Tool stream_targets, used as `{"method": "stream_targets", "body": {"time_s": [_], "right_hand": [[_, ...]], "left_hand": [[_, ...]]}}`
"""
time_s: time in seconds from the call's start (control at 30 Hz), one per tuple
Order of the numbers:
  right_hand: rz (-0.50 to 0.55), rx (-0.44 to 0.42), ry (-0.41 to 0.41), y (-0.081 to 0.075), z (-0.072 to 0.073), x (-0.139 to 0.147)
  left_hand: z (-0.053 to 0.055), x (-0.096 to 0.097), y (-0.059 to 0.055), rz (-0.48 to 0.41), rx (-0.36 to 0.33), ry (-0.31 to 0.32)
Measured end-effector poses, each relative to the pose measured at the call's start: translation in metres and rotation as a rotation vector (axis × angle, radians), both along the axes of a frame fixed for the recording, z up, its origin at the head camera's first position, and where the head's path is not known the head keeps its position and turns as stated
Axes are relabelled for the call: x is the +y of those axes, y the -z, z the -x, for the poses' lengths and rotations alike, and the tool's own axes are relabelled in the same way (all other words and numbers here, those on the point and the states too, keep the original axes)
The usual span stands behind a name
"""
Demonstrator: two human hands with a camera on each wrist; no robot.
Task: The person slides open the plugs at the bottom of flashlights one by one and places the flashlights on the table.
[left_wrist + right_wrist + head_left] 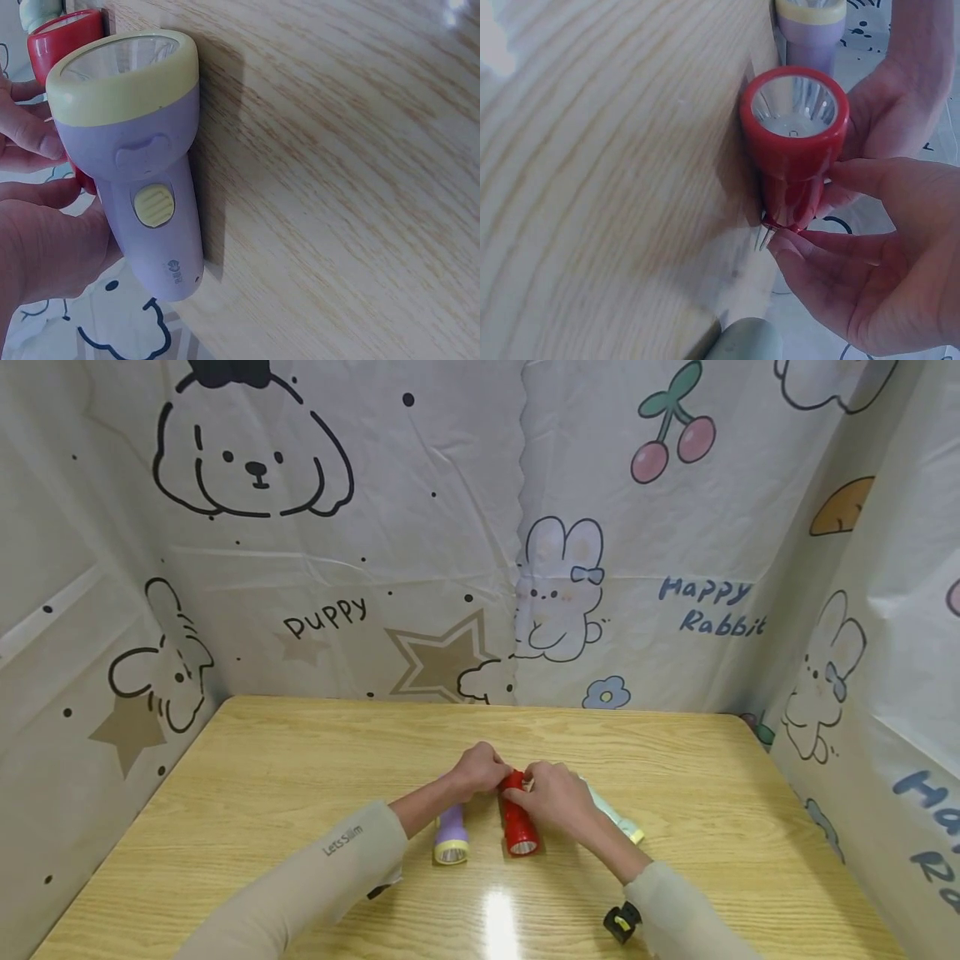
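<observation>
A red flashlight [517, 827] lies on the table with its lens end towards me. My left hand [478, 770] holds it at the far tail end. My right hand [558, 795] grips it from the right side, thumb on the body. In the right wrist view thin metal prongs [764, 238] stick out near the tail, beside the right fingertips. Left of it, under my left wrist, a purple flashlight [154, 217] with a yellow rim and switch lies untouched. A mint-green flashlight [617, 814] with a yellow rim lies to the right, partly hidden behind my right hand.
The wooden table [300, 760] has a printed cloth [450, 527] hanging behind it and at both sides. A black device [621, 922] is strapped at my right wrist. Light glares on the table's front middle.
</observation>
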State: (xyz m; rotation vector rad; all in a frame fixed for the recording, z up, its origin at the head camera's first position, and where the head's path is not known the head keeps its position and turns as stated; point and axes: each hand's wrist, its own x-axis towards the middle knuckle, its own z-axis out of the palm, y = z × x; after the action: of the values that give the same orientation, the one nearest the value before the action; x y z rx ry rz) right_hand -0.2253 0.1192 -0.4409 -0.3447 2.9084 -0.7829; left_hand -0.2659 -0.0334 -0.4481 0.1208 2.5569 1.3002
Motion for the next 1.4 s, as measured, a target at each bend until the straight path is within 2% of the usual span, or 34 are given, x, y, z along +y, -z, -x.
{"method": "stream_targets", "body": {"time_s": [0.2, 0.33, 0.53, 0.83, 1.2, 1.4], "right_hand": [[0.014, 0.022, 0.021, -0.005, 0.004, 0.005], [-0.001, 0.061, 0.036, -0.008, 0.007, 0.009], [-0.022, 0.071, 0.046, -0.011, 0.009, 0.013], [-0.077, 0.107, 0.041, -0.013, 0.010, 0.021], [-0.157, 0.086, 0.061, -0.016, 0.011, 0.032], [-0.172, 0.116, 0.077, -0.017, 0.009, 0.039]], "left_hand": [[0.001, 0.001, 0.001, -0.023, -0.028, -0.005], [0.000, 0.001, -0.001, -0.026, -0.029, -0.004], [-0.002, 0.001, -0.004, -0.049, -0.041, -0.015], [0.000, 0.001, -0.001, -0.037, -0.046, -0.018], [0.000, 0.001, -0.002, -0.041, -0.059, -0.016], [0.000, 0.002, -0.001, -0.039, -0.073, -0.015]]}}
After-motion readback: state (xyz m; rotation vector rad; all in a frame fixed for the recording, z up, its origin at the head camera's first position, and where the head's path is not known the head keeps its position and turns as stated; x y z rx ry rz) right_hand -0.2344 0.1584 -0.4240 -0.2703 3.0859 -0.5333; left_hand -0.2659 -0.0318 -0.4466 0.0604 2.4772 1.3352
